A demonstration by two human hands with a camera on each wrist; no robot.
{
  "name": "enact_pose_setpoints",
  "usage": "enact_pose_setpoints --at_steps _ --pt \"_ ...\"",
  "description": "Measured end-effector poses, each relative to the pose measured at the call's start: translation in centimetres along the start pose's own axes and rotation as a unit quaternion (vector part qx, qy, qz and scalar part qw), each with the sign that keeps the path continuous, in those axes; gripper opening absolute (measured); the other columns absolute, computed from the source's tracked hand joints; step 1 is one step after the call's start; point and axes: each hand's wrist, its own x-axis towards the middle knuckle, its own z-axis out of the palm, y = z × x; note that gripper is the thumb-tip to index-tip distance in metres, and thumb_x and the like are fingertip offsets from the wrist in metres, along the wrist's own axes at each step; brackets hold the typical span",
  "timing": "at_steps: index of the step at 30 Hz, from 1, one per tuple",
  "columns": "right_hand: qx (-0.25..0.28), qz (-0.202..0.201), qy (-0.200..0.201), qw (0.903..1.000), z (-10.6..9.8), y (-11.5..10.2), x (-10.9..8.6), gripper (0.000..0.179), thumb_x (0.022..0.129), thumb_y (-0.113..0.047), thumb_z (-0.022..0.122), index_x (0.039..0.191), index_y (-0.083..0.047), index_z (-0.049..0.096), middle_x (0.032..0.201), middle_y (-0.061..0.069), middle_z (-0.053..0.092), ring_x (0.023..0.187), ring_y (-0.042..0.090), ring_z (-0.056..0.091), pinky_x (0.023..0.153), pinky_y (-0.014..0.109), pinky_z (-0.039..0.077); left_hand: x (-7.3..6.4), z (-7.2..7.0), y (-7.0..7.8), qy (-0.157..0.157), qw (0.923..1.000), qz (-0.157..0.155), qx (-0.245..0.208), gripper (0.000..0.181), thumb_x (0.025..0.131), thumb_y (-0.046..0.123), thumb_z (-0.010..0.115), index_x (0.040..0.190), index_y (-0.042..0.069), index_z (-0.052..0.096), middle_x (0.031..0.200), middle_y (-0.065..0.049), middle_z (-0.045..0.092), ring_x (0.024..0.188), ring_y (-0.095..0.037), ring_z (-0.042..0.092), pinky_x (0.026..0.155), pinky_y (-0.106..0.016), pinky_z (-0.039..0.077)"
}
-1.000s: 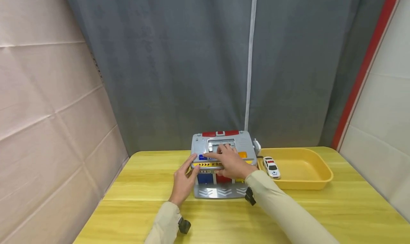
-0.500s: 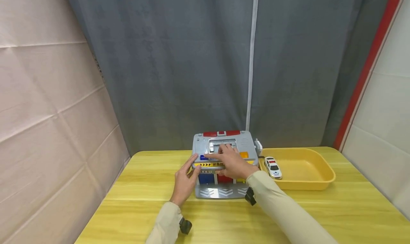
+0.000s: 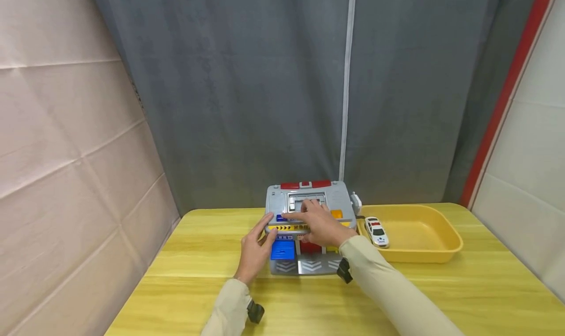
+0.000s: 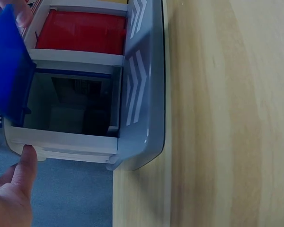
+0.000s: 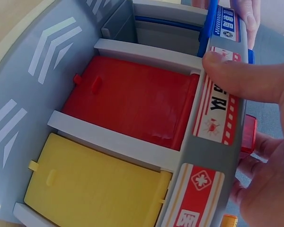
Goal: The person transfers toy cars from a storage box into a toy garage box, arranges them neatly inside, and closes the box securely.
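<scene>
A grey toy garage (image 3: pixel 273 201) stands on the table. My left hand (image 3: pixel 255 251) holds its left front corner, thumb at the front and fingers at the side and roof edge. My right hand (image 3: pixel 321 225) grips the roof's front edge, its thumb on the stickered front strip. Its index fingertip is at the blue button (image 3: pixel 281 218) on the roof. The blue door (image 3: pixel 282 250) is swung up and outward, baring a dark bay in the left wrist view. Beside that bay, the red door (image 5: pixel 137 101) and the yellow door (image 5: pixel 97 182) are down.
Right of the garage is a yellow tray (image 3: pixel 423 256), with a white toy police car (image 3: pixel 376 232) leaning at its left end. A white part (image 3: pixel 355 202) juts from the garage's right side. A grey curtain (image 3: pixel 247 105) hangs behind the wooden table (image 3: pixel 198 277).
The blue door has swung open, up and toward me; it was down in both earlier frames. Both hands keep nearly the same places on the toy garage.
</scene>
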Motion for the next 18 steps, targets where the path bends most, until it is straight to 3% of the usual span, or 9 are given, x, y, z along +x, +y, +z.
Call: enact_pose_setpoints --at_steps 5,12,15,18 --pt "0.000 -0.001 -0.002 1.0000 0.1 0.0 0.1 0.070 0.083 -0.020 0.083 0.142 -0.043 0.054 0.125 0.007 0.055 0.117 0.023 0.043 0.100 0.041 0.044 0.1 -0.4 0.1 -0.005 0.9998 -0.013 0.017 0.045 0.099 0.033 0.063 0.144 0.029 0.056 0.157 0.000 0.047 0.146 -0.031 0.044 0.106 -0.046 0.054" --pt "-0.005 -0.015 0.000 0.9999 0.2 0.0 0.4 0.069 0.083 -0.021 0.083 0.143 -0.042 0.054 0.121 0.007 0.055 0.115 0.023 0.044 0.098 0.043 0.043 1.5 -1.6 0.4 0.001 0.9968 0.008 0.079 0.038 0.095 0.031 0.070 0.132 0.023 0.067 0.143 -0.006 0.062 0.133 -0.032 0.058 0.101 -0.046 0.059" --pt "-0.001 -0.011 -0.003 0.9999 0.1 -0.2 0.5 0.069 0.083 -0.021 0.082 0.143 -0.042 0.054 0.126 0.008 0.055 0.118 0.025 0.043 0.103 0.046 0.043 2.4 -2.2 0.5 -0.016 0.9968 0.003 0.078 0.034 0.093 0.032 0.073 0.125 0.022 0.071 0.139 -0.005 0.065 0.132 -0.032 0.059 0.103 -0.048 0.057" --pt "0.005 -0.008 -0.009 0.9999 0.2 -0.4 0.5 0.070 0.084 -0.020 0.082 0.144 -0.041 0.053 0.130 0.010 0.054 0.121 0.027 0.043 0.108 0.049 0.042 3.0 -2.8 0.3 -0.054 0.9961 -0.009 0.070 0.036 0.094 0.036 0.071 0.127 0.024 0.070 0.146 -0.001 0.060 0.139 -0.032 0.053 0.109 -0.049 0.053"
